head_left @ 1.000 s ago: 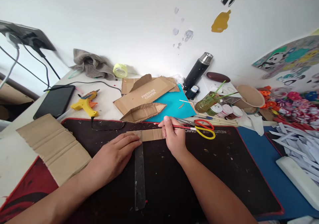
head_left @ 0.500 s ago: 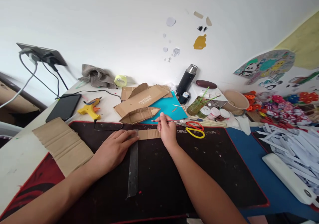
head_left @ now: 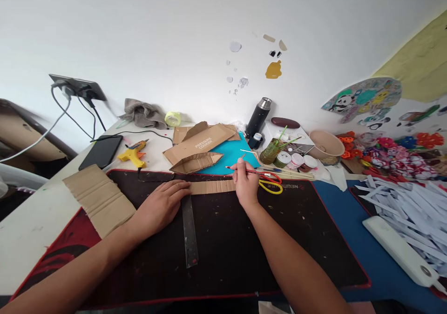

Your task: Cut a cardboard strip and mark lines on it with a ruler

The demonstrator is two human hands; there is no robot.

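My left hand (head_left: 163, 207) lies flat with fingers extended over the left end of a narrow cardboard strip (head_left: 213, 187) and the top of a clear ruler (head_left: 190, 237). The ruler runs down from under the fingers, roughly crosswise to the strip. My right hand (head_left: 246, 184) is closed around a pencil (head_left: 253, 171), its tip pointing left, above the mat. That hand covers the strip's right end. Just beyond the strip sits a boat-shaped cardboard piece (head_left: 197, 163). Scissors with red and yellow handles (head_left: 270, 183) lie right of my right hand.
A dark mat (head_left: 223, 267) covers the work area. A yellow glue gun (head_left: 132, 156), a phone (head_left: 101, 152) and a cardboard sheet (head_left: 99, 201) lie left. Behind stand a black flask (head_left: 257, 118) and paint jars (head_left: 296, 160). White paper strips (head_left: 405, 216) are heaped right.
My right hand has moved right with the pencil, and more of the strip shows between my hands. The ruler's lower end has swung right. The view has shifted slightly.
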